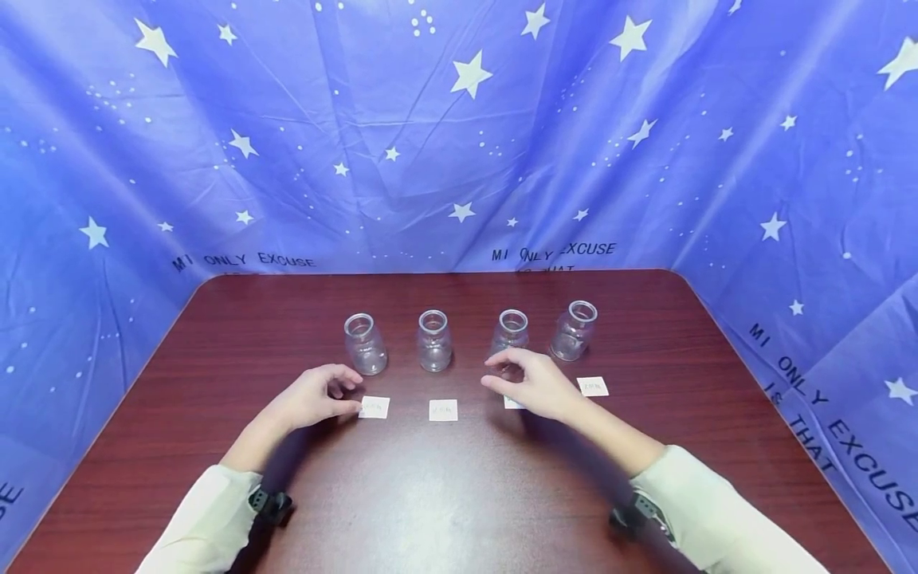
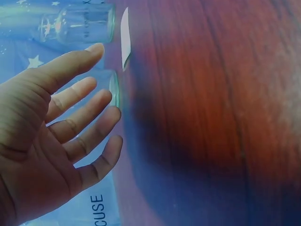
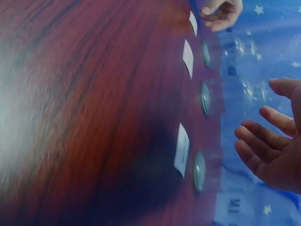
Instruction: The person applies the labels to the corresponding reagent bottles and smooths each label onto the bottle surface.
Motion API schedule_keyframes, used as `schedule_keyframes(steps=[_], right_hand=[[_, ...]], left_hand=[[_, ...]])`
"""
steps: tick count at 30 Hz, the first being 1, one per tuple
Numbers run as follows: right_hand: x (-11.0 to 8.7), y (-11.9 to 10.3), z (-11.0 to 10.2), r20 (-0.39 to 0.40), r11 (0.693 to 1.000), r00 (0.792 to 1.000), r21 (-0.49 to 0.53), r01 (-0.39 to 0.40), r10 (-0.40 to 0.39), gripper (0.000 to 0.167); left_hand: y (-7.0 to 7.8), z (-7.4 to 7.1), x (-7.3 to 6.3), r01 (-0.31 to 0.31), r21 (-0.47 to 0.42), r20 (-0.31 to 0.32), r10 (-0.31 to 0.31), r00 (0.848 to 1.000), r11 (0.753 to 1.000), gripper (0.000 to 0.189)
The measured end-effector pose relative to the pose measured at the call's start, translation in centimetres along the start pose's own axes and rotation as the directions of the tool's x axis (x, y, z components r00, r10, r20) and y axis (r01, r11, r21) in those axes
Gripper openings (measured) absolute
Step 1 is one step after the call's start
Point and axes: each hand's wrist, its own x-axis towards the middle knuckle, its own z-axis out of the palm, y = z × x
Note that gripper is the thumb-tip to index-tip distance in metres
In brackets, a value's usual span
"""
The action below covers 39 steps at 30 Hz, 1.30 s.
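Note:
Several clear glass jars without lids stand upright in a row: the leftmost jar [image 1: 366, 351], a second jar [image 1: 434, 347], a third jar [image 1: 511, 331] and the far-right jar [image 1: 574, 336]. In front of each lies a small white card with faint writing. My left hand [image 1: 315, 396] hovers beside the leftmost card [image 1: 376, 407], thumb tip at its left edge. Over the third card [image 1: 513, 403], partly hiding it and its jar, is my right hand [image 1: 536, 384]. Both wrist views show fingers spread and loosely bent, holding nothing.
The second card [image 1: 443, 410] and the far-right card [image 1: 593, 387] lie flat on the dark red wooden table [image 1: 430, 494]. A blue curtain [image 1: 402, 191] with white stars surrounds the table's back and sides. Each wrist wears a black strap device.

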Motion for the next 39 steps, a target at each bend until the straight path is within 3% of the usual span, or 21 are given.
schedule_keyframes(steps=[8, 16, 20, 28, 39], right_hand=[[1.7, -0.9, 3.6, 0.060, 0.991, 0.989, -0.027, 0.134, -0.132, 0.028], [2.7, -2.4, 6.9, 0.125, 0.985, 0.980, -0.057, 0.165, -0.157, 0.028], [3.0, -3.2, 8.4, 0.160, 0.970, 0.968, -0.122, 0.212, -0.192, 0.030], [3.9, -4.7, 10.7, 0.165, 0.931, 0.963, -0.264, 0.252, -0.214, 0.027], [5.3, -5.6, 12.8, 0.185, 0.835, 0.955, -0.466, 0.294, -0.233, 0.032]], left_hand=[[-0.1, 0.4, 0.0, -0.020, 0.060, 0.020, 0.019, 1.000, 0.998, 0.033], [-0.1, 0.5, -0.2, -0.019, 0.083, 0.026, 0.017, 1.000, 0.996, 0.034], [-0.1, 0.5, -0.3, -0.033, 0.096, 0.033, 0.030, 0.999, 0.995, 0.033], [0.1, 0.5, 0.1, -0.052, 0.113, 0.056, 0.046, 0.997, 0.992, 0.032], [0.0, 0.6, -0.1, -0.035, 0.114, 0.071, 0.027, 0.997, 0.993, 0.029]])
